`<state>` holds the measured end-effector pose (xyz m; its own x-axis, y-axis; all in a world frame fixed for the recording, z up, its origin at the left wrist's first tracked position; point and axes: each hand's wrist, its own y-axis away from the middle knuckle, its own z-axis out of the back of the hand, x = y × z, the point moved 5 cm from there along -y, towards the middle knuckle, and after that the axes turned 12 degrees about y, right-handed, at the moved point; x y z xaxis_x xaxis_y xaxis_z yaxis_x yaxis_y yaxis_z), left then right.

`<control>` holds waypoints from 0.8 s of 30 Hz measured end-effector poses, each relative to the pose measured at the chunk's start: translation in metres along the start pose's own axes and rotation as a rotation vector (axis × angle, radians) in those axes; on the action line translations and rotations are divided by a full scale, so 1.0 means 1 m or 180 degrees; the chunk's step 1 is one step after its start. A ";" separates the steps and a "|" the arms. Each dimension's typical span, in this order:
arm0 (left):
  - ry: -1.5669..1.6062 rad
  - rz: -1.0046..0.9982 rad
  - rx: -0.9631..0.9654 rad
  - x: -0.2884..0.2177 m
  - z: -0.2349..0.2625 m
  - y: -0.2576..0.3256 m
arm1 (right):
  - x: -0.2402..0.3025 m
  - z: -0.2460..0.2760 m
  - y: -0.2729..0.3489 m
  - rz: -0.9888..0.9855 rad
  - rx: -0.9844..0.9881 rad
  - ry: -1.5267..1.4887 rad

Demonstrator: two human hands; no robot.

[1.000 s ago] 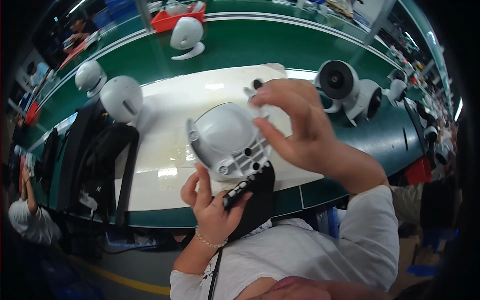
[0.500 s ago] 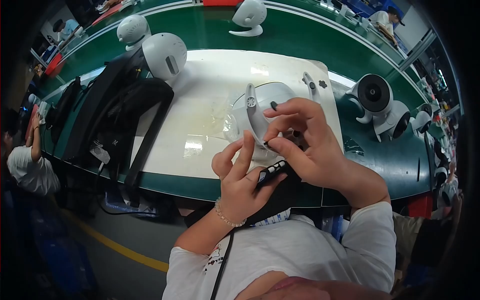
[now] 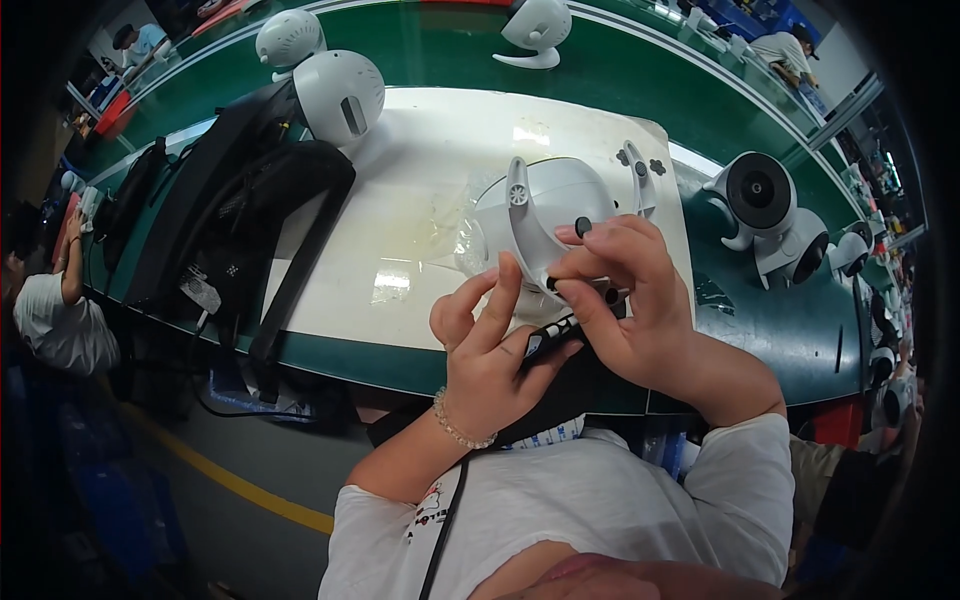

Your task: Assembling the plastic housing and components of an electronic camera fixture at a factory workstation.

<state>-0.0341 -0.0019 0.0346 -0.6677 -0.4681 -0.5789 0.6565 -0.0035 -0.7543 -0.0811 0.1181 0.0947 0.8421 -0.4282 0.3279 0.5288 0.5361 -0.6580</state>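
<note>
In the head view, a rounded white housing (image 3: 572, 185) lies over a white board (image 3: 420, 160), which probably shields its shell. Just on the person's side of the housing, the left hand (image 3: 488, 365) clasps a black strip (image 3: 550, 342) with white patches between thumb and fingers, its index finger raised, likely so that the strip sits within easy reach. At the housing's near edge, the right hand (image 3: 640, 310) narrows thumb and finger on a small dark piece (image 3: 551, 284), seemingly for fine control; whether that piece touches the housing I cannot tell.
</note>
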 end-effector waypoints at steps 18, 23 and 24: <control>-0.0145 0.0072 -0.0060 0.001 0.000 0.000 | 0.026 0.017 -0.002 0.0420 0.0639 0.1389; -0.0096 0.0082 0.0041 0.000 -0.001 0.000 | -0.006 0.025 -0.032 -0.0105 0.0278 0.0339; -0.0094 0.0067 0.0036 -0.001 -0.002 0.000 | -0.012 0.022 -0.039 -0.0217 0.0214 0.0182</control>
<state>-0.0342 -0.0002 0.0345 -0.6430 -0.4941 -0.5851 0.6743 -0.0031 -0.7384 -0.1097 0.1186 0.1311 0.7975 -0.5053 0.3298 0.5922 0.5511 -0.5878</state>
